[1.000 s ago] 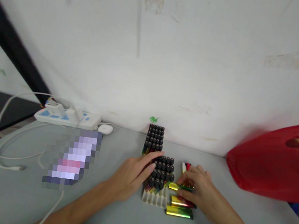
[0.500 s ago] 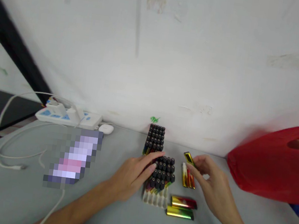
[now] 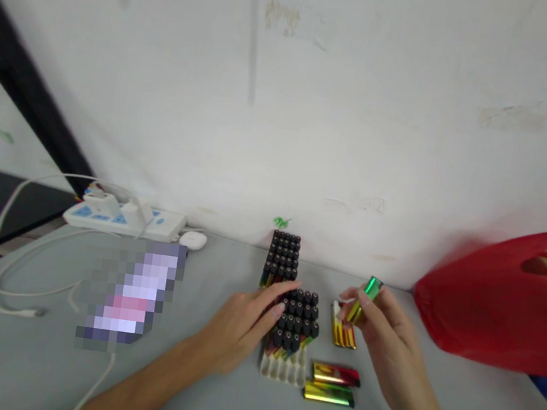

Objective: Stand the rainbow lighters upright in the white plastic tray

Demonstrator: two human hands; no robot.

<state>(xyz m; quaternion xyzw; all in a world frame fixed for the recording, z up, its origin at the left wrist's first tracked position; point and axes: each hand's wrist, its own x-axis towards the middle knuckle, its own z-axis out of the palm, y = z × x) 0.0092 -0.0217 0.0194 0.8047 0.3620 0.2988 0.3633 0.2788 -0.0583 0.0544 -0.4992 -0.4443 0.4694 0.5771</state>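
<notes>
My left hand (image 3: 246, 322) rests against the left side of the front group of black-tipped sticks (image 3: 298, 316), its fingers stretched out and apart. These sticks stand upright in a pale slotted tray (image 3: 283, 370), whose front slots show bare. Between the fingers of my right hand (image 3: 383, 324) is a shiny green and gold case (image 3: 366, 298), tilted. Just below that hand lie red and gold cases (image 3: 344, 333) side by side. A red and gold case (image 3: 336, 374) and a green and gold case (image 3: 329, 394) lie right of the tray.
Against the wall stands a second block of black-tipped sticks (image 3: 283, 257). A blurred-out phone (image 3: 133, 294), white cables and a power strip (image 3: 125, 216) are at the left. A red bag (image 3: 496, 308) sits at the right.
My right hand has turned the case it holds, so its green face now shows, and shifted slightly right with it. My left hand stays at the tray.
</notes>
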